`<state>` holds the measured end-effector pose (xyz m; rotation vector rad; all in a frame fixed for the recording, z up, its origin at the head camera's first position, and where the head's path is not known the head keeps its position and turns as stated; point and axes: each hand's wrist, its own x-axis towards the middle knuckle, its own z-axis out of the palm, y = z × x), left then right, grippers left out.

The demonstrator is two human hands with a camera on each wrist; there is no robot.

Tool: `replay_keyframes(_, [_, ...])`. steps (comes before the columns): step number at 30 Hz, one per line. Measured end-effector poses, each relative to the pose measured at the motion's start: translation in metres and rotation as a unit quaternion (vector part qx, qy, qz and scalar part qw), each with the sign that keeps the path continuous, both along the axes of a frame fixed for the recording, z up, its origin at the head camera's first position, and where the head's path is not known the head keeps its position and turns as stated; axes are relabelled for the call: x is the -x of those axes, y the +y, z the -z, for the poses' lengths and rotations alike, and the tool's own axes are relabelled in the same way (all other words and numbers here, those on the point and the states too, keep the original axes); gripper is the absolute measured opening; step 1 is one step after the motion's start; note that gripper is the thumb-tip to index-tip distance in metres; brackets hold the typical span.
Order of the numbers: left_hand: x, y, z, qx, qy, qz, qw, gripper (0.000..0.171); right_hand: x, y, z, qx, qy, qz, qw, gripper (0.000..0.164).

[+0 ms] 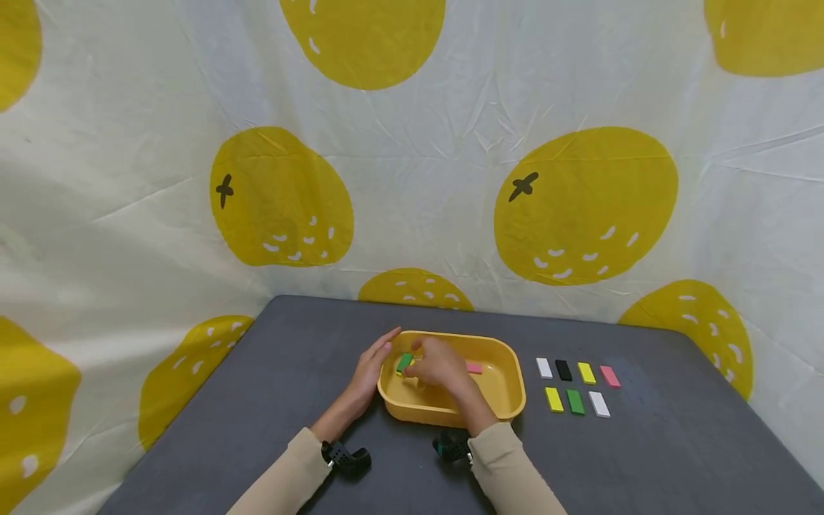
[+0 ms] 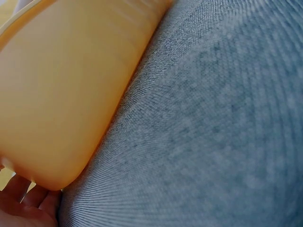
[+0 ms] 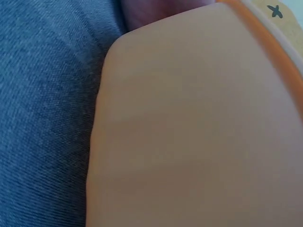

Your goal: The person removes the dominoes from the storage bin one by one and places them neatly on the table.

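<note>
A yellow plastic bin stands on the dark table. My left hand rests along its left outer wall with fingers extended; in the left wrist view, fingers touch the bin's lower corner. Over the bin's near rim, my right hand reaches inside, thumb and index finger beside a green block. Some yellow shows just under that block. Whether the fingertips pinch it, I cannot tell. Farther right inside lies a pink block. The right wrist view is mostly filled by the bin's outer wall.
Right of the bin, small blocks lie in two rows: white, black, yellow and pink behind; yellow, green and white in front. A fruit-patterned curtain hangs behind the table.
</note>
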<state>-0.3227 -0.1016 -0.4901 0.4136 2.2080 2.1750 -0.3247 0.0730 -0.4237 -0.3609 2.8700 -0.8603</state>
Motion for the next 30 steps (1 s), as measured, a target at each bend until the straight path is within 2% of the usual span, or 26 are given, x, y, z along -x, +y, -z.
replay_keyframes(10, [0.0008,-0.0010,0.0011,-0.001,0.003,-0.004,1.0000,0.047,0.0033,-0.0049,0.0061,-0.017,-0.025,-0.012,0.999,0.052])
replay_keyframes(20, [0.0008,0.0006,-0.0001,0.000,-0.001,0.001,1.0000,0.047,0.0013,-0.0058,0.0087,-0.035,-0.001,0.001,0.999,0.043])
replay_keyframes(30, [0.0016,-0.0010,0.0006,0.003,0.005,0.000,1.0000,0.049,0.0036,-0.0099,0.0083,-0.069,0.007,0.011,0.998,0.043])
